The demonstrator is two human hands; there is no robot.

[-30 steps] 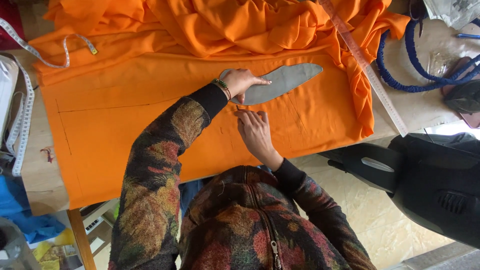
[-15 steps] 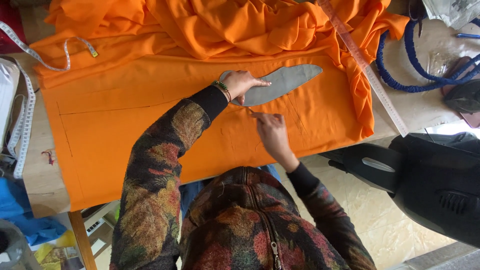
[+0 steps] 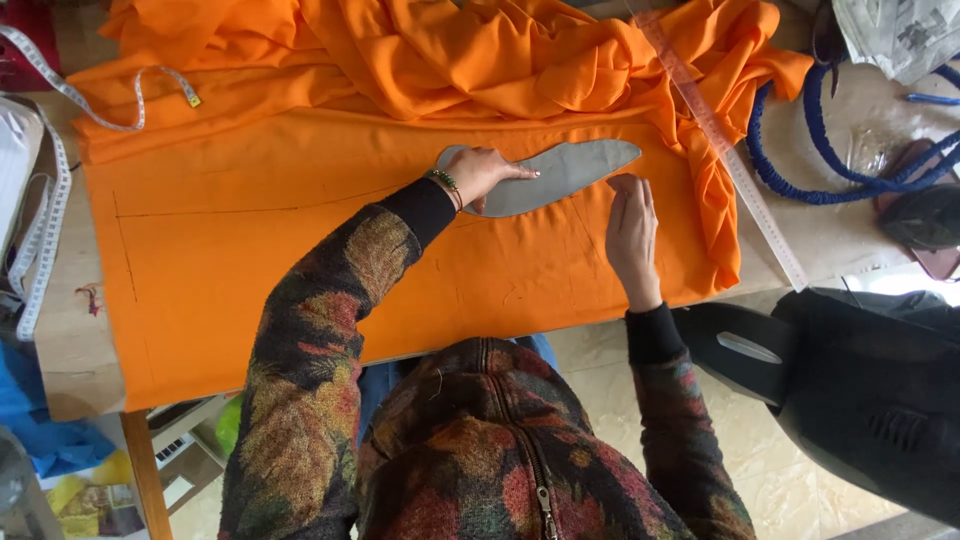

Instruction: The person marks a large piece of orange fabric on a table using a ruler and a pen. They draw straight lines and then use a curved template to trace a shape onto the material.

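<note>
orange cloth (image 3: 250,250) bears one grey template (image 3: 570,170), two hands.

Clutter around the sewing table (image 3: 70,345)

A white measuring tape (image 3: 45,215) is draped at the left edge, a long clear ruler (image 3: 725,150) is laid diagonally at right, and blue cord (image 3: 800,175) is coiled beyond it.

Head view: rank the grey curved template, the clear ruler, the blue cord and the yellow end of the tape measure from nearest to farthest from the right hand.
From the right hand:
1. Grey curved template, just above its fingertips.
2. Clear ruler, to its right, on the fabric's edge.
3. Blue cord, beyond the ruler.
4. Tape measure's yellow end, far left.
</note>
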